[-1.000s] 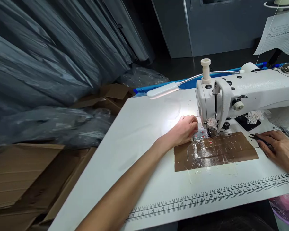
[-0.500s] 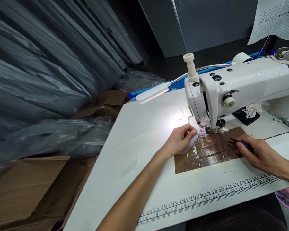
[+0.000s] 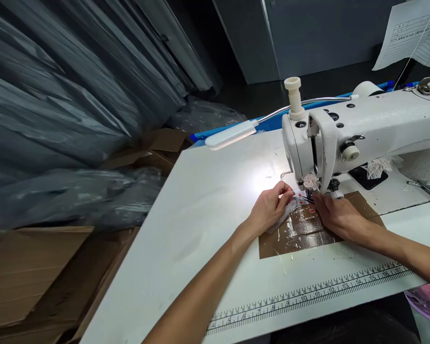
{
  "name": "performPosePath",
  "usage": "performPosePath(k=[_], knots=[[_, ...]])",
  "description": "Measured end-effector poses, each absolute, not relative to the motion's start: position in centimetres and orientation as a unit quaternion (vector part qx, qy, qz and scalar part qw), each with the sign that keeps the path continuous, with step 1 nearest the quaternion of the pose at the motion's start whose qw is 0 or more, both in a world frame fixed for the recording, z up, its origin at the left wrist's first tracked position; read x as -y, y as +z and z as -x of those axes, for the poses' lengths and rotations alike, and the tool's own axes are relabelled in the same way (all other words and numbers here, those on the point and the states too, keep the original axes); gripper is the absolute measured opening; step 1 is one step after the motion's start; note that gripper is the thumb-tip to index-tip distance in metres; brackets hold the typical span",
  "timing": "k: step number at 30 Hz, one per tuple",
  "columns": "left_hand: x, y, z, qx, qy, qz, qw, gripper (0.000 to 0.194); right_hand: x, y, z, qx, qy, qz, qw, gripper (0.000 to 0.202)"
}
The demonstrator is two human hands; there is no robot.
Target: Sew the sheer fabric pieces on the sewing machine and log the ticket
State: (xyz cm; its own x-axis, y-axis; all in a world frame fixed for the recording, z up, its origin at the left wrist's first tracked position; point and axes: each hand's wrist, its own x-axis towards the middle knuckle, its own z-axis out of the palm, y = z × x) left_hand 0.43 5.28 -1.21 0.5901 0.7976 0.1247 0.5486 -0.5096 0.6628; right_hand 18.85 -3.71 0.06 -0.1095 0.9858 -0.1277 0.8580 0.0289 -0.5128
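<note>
Along the left side of the view hangs grey plastic sheeting [image 3: 57, 86], deeply creased. Beside it spreads a white sewing table [image 3: 208, 215], its near edge printed with a ruler scale [image 3: 308, 298]. At the table's right stands a white sewing machine [image 3: 383, 117], its head above the work area. A brown cardboard box [image 3: 32, 272] sits at lower left, next to the table. Beneath the machine head, a glossy brown patch [image 3: 279, 246] lies flat on the tabletop, scuffed and shiny in the middle.

Both hands meet near the needle. The right hand [image 3: 338, 217] reaches across the patch, fingers closed around thread snips [image 3: 307, 199]; dark blade tips poke out toward the left, and the handle is hidden. The left hand [image 3: 270, 205] pinches a white fabric piece [image 3: 286, 216] between thumb and fingers. That fabric lies just left of the needle area, partly over the patch's upper left part. A slim white lamp [image 3: 232, 135] on a flexible metal neck lights the table behind the left hand. White lace [image 3: 378, 167] lies under the machine arm, and a smaller pink ruffle [image 3: 310, 181] is on the machine head, right above the blades.
</note>
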Motion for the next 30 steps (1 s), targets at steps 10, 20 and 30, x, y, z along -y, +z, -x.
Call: performPosePath(k=[10,20,30], knots=[[-5.1,-1.6,-0.7,-0.378,0.232,-0.853,0.276,0.02,2.6,2.0,-15.9,0.687,0.174,0.705,-0.015,0.034],[-5.0,-0.9,-0.8,-0.391,0.224,-0.828,0.335,0.022,2.4,1.1,-15.8,0.663,0.17,0.729,0.02,0.033],[-4.7,0.0,1.9,-0.314,0.143,-0.926,0.155,0.024,4.8,-2.3,-20.0,0.723,0.09,0.644,0.233,0.054]])
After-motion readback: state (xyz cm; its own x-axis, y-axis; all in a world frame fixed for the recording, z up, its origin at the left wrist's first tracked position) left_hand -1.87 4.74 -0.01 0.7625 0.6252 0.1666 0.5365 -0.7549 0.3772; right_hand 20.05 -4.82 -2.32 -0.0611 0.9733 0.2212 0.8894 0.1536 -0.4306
